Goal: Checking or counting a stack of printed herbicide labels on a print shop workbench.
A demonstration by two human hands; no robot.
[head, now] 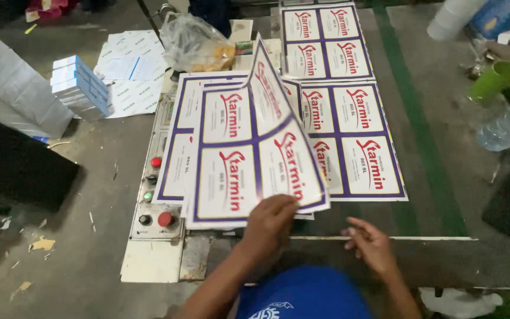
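Observation:
My left hand (pixel 271 220) grips the near edge of a printed label sheet (pixel 249 159), white panels with purple borders and red lettering. The sheet bends upward along a fold at its right side. It lies over a stack of like sheets (pixel 178 142). My right hand (pixel 370 242) hovers empty with fingers apart near the table's front edge, just below another flat label sheet (pixel 355 142).
A control panel (pixel 154 201) with red, green and black buttons sits left of the sheets. More label sheets (pixel 326 41) lie farther back. A clear plastic bag (pixel 193 41), small blue-white boxes (pixel 81 85), a green cup (pixel 494 80) and a plastic bottle (pixel 506 127) stand around.

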